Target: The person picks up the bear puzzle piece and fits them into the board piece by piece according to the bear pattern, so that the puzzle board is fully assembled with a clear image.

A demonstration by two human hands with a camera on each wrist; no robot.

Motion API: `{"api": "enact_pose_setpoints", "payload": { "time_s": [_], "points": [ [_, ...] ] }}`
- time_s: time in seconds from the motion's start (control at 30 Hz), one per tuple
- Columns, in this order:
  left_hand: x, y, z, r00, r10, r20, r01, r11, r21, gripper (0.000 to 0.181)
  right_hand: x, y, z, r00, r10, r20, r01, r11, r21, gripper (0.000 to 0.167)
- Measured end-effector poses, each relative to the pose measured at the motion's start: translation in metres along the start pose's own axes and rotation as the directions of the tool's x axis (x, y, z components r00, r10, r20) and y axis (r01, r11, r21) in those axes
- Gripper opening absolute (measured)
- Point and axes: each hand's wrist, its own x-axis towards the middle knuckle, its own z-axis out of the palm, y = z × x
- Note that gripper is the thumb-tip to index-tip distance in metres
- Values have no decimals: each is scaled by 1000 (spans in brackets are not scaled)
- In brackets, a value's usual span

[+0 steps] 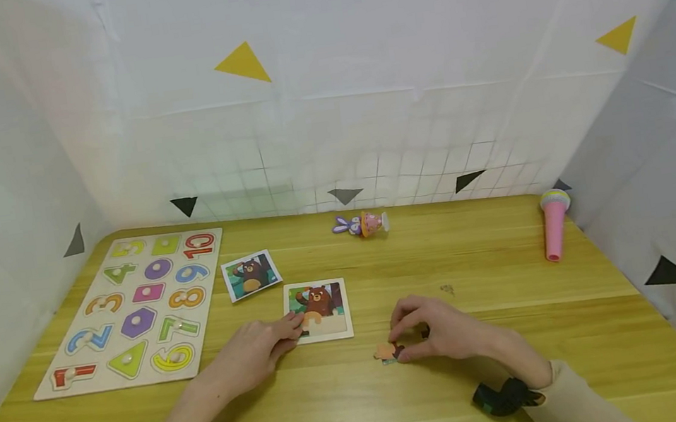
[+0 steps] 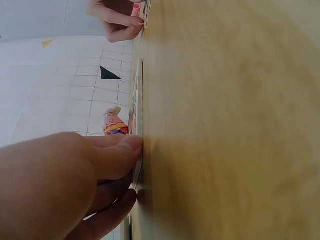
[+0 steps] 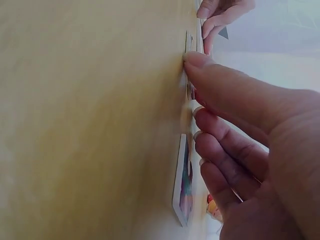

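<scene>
A square bear puzzle board (image 1: 332, 325) lies at the middle of the table, its upper part filled with a bear picture and a pale bare strip below. My left hand (image 1: 264, 345) holds it by the left side, fingertips over the rim and thumb by the lower corner. To the right, my right hand (image 1: 446, 327) pinches a flat puzzle piece (image 1: 386, 353) of tan, brown and teal just at the tabletop. Another piece (image 3: 183, 182) lies beneath the right hand's fingers in the right wrist view, mostly hidden in the head view.
A bear picture card (image 1: 252, 276) lies behind the board. Further left is a wooden number-and-shape board (image 1: 86, 287). Toward the back lies a rabbit toy (image 1: 362, 224), and a pink toy microphone (image 1: 554, 225) is at the right edge. White cloth walls enclose the table.
</scene>
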Motion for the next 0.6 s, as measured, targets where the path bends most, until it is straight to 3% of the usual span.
{"api": "enact_pose_setpoints", "payload": {
  "time_s": [0.33, 0.6],
  "points": [
    [-1, -2, 2, 999, 40, -25, -40, 999, 10, 23, 1, -2, 0, 999, -35, -10, 35, 999, 11, 20],
    [-1, -2, 1, 1000, 24, -8, -24, 1000, 10, 23, 2, -3, 1, 995, -96, -16, 96, 995, -6, 19]
  ]
}}
